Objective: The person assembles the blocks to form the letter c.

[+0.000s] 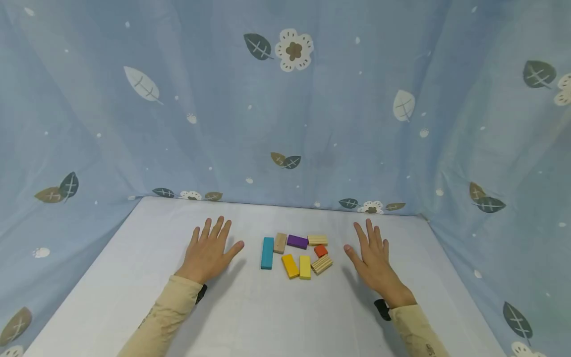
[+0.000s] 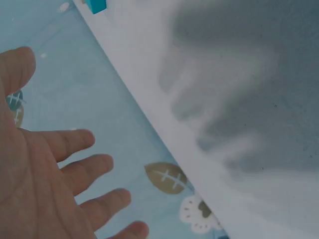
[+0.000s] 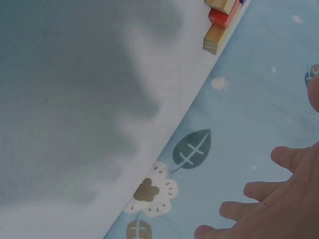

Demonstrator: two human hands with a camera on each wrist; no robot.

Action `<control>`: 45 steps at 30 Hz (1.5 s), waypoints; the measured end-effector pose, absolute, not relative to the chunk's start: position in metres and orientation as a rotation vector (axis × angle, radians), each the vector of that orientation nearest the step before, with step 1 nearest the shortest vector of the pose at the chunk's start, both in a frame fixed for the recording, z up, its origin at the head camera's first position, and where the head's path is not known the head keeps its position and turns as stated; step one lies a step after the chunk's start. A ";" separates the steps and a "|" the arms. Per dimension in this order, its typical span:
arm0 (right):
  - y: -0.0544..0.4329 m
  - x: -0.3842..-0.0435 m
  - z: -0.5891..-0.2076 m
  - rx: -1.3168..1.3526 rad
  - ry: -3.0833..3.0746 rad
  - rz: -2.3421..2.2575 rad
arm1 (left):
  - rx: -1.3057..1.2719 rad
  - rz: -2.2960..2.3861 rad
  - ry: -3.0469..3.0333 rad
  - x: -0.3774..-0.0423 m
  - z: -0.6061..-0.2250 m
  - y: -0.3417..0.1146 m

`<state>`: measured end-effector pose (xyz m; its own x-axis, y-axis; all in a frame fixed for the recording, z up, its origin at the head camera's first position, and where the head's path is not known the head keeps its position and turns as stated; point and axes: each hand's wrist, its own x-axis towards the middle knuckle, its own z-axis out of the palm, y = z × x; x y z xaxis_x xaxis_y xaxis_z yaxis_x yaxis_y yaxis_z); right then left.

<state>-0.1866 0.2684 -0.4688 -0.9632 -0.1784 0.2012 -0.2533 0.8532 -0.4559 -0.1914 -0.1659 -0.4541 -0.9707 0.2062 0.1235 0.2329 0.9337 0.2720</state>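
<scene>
My left hand, fingers spread and straight, hovers over the white table to the left of a small group of blocks. Nearest to it is a long blue block. On the other side of the group, my right hand is also spread with nothing in it. A red block and a ridged wooden block lie closest to that hand. Between them are a plain wooden block, a purple block, a pale yellow ridged block, an orange-yellow block and a yellow block.
The white tabletop reaches to a blue curtain with leaf and flower prints, which hangs at the back and both sides. Both forearms wear beige sleeves, with a dark band at each wrist.
</scene>
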 end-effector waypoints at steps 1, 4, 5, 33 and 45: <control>0.270 -0.187 -0.468 0.342 -2.875 0.736 | -0.349 -0.438 -3.001 -0.192 -0.454 -0.166; 0.272 -0.189 -0.466 0.352 -2.856 0.750 | -0.418 -0.455 -2.960 -0.198 -0.453 -0.166; 0.272 -0.190 -0.465 0.357 -2.850 0.758 | -0.449 -0.473 -2.944 -0.200 -0.452 -0.165; 0.246 -0.193 -0.464 0.592 -2.814 0.941 | -1.095 -0.440 -3.029 -0.245 -0.474 -0.111; 0.222 -0.199 -0.458 0.756 -2.865 0.952 | -1.072 -0.449 -3.072 -0.242 -0.472 -0.111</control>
<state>-0.1986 0.2215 -0.4582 -0.8817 -0.4381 0.1754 -0.4559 0.6949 -0.5561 -0.2419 -0.1110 -0.4724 -0.7780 0.6267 -0.0443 0.5878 0.7510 0.3007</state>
